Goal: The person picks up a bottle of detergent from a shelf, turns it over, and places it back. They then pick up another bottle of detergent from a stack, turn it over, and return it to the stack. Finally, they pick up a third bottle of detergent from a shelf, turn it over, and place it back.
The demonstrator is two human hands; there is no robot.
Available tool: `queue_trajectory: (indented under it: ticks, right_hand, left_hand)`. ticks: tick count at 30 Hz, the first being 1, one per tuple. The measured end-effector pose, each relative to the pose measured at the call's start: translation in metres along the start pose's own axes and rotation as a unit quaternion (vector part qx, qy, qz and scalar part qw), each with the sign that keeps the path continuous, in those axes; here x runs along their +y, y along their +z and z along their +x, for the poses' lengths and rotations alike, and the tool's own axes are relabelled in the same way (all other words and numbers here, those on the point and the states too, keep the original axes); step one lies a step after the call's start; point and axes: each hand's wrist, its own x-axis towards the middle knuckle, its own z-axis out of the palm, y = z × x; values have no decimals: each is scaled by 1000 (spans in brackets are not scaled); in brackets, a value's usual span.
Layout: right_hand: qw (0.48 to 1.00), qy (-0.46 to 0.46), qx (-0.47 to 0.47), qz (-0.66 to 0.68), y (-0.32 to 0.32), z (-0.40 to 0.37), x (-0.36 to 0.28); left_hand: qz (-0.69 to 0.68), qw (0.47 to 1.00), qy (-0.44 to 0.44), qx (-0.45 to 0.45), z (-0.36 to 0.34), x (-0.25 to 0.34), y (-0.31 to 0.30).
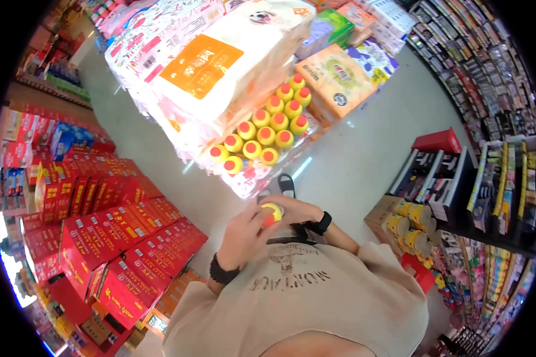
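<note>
In front of my chest, a yellow bottle with a red cap (274,209) is between my two hands. My left hand (243,233), with a black band at its wrist, curls its fingers about the bottle's cap side. On the other side my right hand (296,209), below a black watch, wraps the bottle; its fingertips are partly hidden. Just beyond the hands, several similar yellow bottles with red caps (262,119) stand in rows at the near corner of a display stack.
White tissue packs with an orange label (202,65) and an orange carton (337,80) top the stack. Red boxes (110,235) are piled at left. Yellow cans (420,217) and shelves (476,65) stand at right. Grey floor (110,119) runs between.
</note>
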Motion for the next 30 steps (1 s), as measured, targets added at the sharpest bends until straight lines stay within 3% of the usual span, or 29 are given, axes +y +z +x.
queue_trajectory:
  ticks: [1, 5, 7, 10, 13, 16, 20, 22, 23, 30]
  right_hand:
    - [999, -2, -27, 23, -1, -2, -16]
    - [988, 50, 61, 136, 22, -23, -37]
    - [991, 43, 77, 104, 27, -34, -39]
    - [989, 46, 126, 65, 30, -65, -44]
    - [986, 25, 166, 5, 35, -106, -48]
    - [975, -3, 220, 8, 51, -154, -59]
    - [943, -24, 324, 70, 81, -238, -80]
    - [956, 26, 293, 7, 85, -274, -82]
    - [933, -50, 356, 20, 95, -292, -86]
    - [876, -93, 454, 135, 150, -400, -22]
  left_hand:
    - [-10, 1000, 16, 5, 0, 1, -6]
    - [-56, 996, 57, 30, 5, 11, -16]
    - [-88, 994, 57, 35, 7, 16, -12]
    - [-122, 984, 126, 7, 11, 21, 1]
    - [-162, 960, 222, -51, 16, 42, 29]
    - [-323, 914, 135, -205, 4, 71, 66]
    - [-317, 886, 141, -308, -9, 116, 117]
    - [-321, 874, 144, -336, -19, 141, 142]
    - [-323, 867, 146, -351, -24, 152, 155]
    - [-290, 821, 218, -442, -71, 214, 250]
